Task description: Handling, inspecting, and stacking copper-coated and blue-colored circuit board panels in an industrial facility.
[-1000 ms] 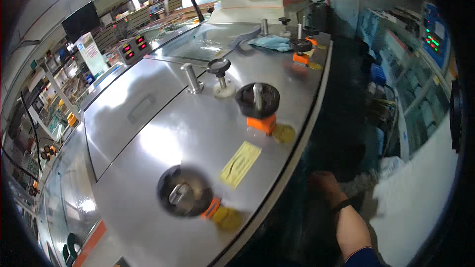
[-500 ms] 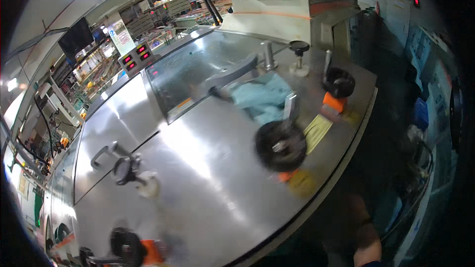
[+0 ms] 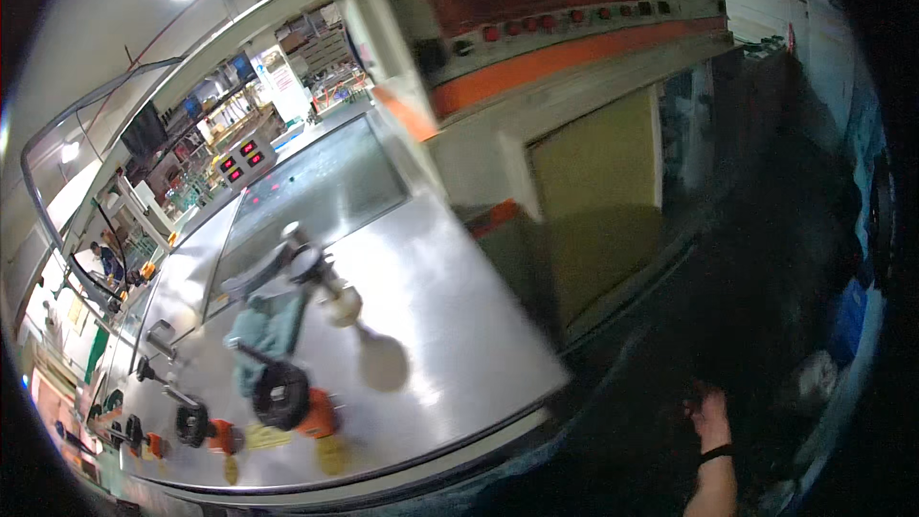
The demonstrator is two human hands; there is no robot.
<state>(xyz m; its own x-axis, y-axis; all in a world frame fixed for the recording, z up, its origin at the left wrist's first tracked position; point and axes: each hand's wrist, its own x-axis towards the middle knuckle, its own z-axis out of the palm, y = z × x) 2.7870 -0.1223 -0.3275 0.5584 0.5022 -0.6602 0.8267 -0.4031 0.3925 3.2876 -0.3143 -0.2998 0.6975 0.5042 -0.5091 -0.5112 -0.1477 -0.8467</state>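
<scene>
My right hand (image 3: 708, 414) hangs low over the dark floor, right of the steel machine top (image 3: 459, 325), with a black band (image 3: 716, 454) round its wrist. Shadow and blur hide its fingers, and it touches nothing I can see. My left hand is out of view. Nearest on the machine's front edge sits a black handwheel (image 3: 281, 395) with a crank handle and an orange indicator (image 3: 319, 414). Behind it, a light blue cloth (image 3: 273, 324) lies draped on the steel beside a curved grey handle (image 3: 257, 273).
A control cabinet (image 3: 593, 53) with red buttons rises ahead, above a yellowish panel (image 3: 598, 206). More handwheels (image 3: 191, 424) line the machine's edge to the left. Red digital displays (image 3: 245, 161) stand behind the glass window (image 3: 330, 191). A blue container (image 3: 848, 319) is at the far right.
My view has moved forward along the machine, so the control cabinet looms larger and the cloth and handwheels sit farther left. More of my right hand and wrist now shows.
</scene>
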